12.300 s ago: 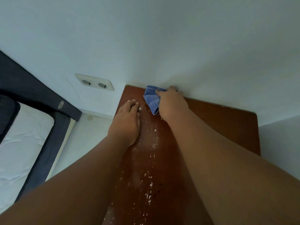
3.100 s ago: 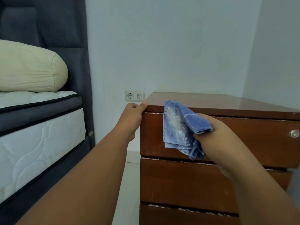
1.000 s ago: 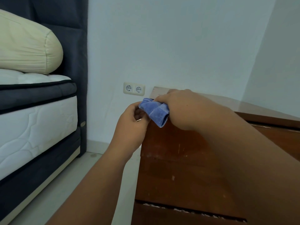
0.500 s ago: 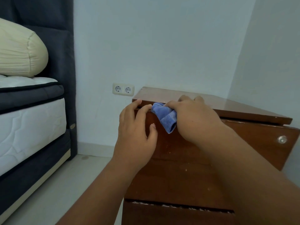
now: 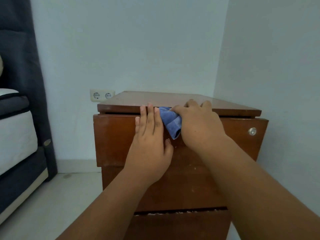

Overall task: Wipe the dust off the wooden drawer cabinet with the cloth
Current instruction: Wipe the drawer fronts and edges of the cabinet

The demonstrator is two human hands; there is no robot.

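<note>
The brown wooden drawer cabinet (image 5: 112,139) stands in the room's corner, seen from the front. My right hand (image 5: 199,125) grips a crumpled blue cloth (image 5: 171,122) and presses it against the top drawer's front, just under the cabinet's top edge. My left hand (image 5: 149,141) lies flat on the same drawer front, fingers apart and pointing up, right beside the cloth. The top drawer sits slightly pulled out, and white specks show along the gap above a lower drawer (image 5: 181,226).
A round metal lock (image 5: 252,131) sits on the drawer's right end. A double wall socket (image 5: 102,95) is on the wall left of the cabinet. A bed with a dark headboard (image 5: 19,129) stands at the left, with pale floor (image 5: 52,196) between.
Both hands have slid to the right along the top drawer's front, the cloth going with my right hand. My left hand has flattened against the drawer. The view has swung to face the cabinet squarely.
</note>
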